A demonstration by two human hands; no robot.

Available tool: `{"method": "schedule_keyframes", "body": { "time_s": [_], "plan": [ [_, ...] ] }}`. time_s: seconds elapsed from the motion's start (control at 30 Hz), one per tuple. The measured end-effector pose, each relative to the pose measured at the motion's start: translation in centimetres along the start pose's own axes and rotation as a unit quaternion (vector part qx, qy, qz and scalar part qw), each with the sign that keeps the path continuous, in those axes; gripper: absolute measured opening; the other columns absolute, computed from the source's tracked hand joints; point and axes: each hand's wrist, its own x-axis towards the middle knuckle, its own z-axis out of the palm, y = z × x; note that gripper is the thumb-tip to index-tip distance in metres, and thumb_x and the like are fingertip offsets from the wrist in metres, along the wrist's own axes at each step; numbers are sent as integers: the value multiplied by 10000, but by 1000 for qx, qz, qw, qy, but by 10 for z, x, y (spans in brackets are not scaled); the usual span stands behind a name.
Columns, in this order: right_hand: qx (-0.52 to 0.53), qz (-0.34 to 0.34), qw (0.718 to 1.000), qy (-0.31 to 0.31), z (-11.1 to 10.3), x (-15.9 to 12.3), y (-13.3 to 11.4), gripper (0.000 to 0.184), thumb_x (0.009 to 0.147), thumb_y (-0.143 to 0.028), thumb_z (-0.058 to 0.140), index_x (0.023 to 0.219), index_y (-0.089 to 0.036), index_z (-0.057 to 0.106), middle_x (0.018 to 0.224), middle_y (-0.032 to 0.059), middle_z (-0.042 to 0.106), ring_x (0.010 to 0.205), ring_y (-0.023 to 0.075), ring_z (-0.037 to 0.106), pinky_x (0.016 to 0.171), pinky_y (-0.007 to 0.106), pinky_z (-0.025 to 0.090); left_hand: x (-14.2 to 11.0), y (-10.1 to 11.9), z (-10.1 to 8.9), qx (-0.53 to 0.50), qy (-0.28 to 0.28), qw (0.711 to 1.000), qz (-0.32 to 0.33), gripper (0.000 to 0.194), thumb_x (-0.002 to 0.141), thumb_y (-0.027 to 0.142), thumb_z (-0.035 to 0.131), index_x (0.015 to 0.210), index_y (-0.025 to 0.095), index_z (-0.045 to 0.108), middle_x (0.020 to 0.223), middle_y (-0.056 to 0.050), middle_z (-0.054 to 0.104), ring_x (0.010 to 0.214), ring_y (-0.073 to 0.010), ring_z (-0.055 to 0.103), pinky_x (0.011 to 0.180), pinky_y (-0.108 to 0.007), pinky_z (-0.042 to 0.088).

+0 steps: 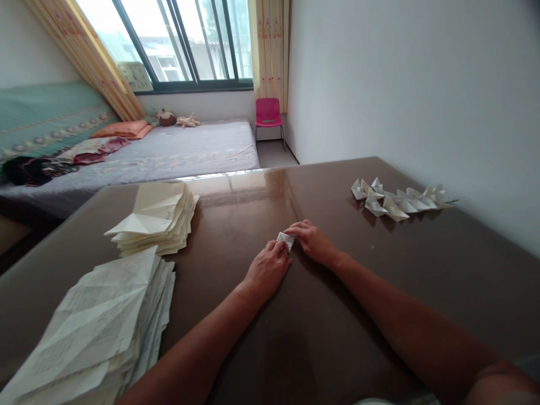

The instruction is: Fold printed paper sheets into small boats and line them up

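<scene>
A small folded piece of paper point(286, 240) with print on it lies on the brown table between my two hands. My left hand point(270, 266) presses on its left and lower side, fingers bent over it. From the right, my right hand point(311, 239) has its fingertips on the paper's upper right edge, the fingers close together. Part of the paper is hidden beneath the fingers. Over on the right of the table stand several folded paper boats point(394, 205), grouped in a loose row.
Two stacks of creased paper are at the left: a yellowish stack point(156, 211) farther back and a whiter stack point(97, 320) nearer. Behind the brown table point(236, 208) are a bed point(202, 143) and a pink chair point(269, 114). A white wall runs along the right.
</scene>
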Motion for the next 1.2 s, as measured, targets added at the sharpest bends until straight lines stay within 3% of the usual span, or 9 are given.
{"method": "schedule_keyframes", "body": {
  "time_s": [0.17,0.37,0.6,0.7,0.87,1.0,1.2],
  "plan": [
    [-102,-57,989,-88,-7,-4,3,455,879,-120,519,1272,-344,574,1280,2,616,1176,222,470,936,395,382,-1,5,3,13,-6,1000,-9,310,921,259,462,1166,107,575,1153,-156,593,1081,-263,519,917,-387,469],
    [-155,-47,982,-94,-4,-6,2,477,878,-168,551,1294,-402,539,1333,-38,571,1265,256,435,939,400,369,-2,14,3,22,-20,999,-16,285,909,210,458,1120,86,604,1112,-175,600,1049,-288,539,829,-400,488],
    [-155,-41,979,-122,-11,-12,2,566,878,-124,472,1383,-379,445,1389,-26,517,1282,248,420,965,402,360,-2,13,-3,44,-36,998,-24,233,887,236,512,1067,137,621,1040,-138,610,987,-283,543,798,-396,488],
    [-165,-42,977,-130,-20,-17,0,590,842,-72,469,1354,-364,490,1361,-12,547,1299,255,403,971,410,348,-2,11,-4,47,-41,998,-20,253,891,262,510,1096,147,602,1050,-129,609,1000,-283,540,839,-410,483],
    [-202,-14,971,-125,-27,-20,-9,529,818,-71,534,1263,-352,583,1310,10,593,1244,301,456,904,423,364,0,11,-6,40,-45,998,-14,237,892,209,485,1079,124,604,1075,-140,606,1052,-278,545,918,-408,460],
    [-202,-41,970,-127,-28,-18,-16,443,820,-94,571,1182,-339,639,1291,15,609,1265,283,434,921,401,346,1,10,-11,29,-57,998,-22,244,885,218,496,1087,141,609,1095,-142,609,1039,-288,566,878,-426,476],
    [-228,-41,953,-193,-31,-16,-31,386,908,-226,509,1279,-314,569,1334,21,575,1261,261,429,927,407,331,3,8,-17,36,-88,995,-29,292,909,260,463,1150,159,593,1111,-115,611,1045,-259,573,880,-395,475]
  ]
}}
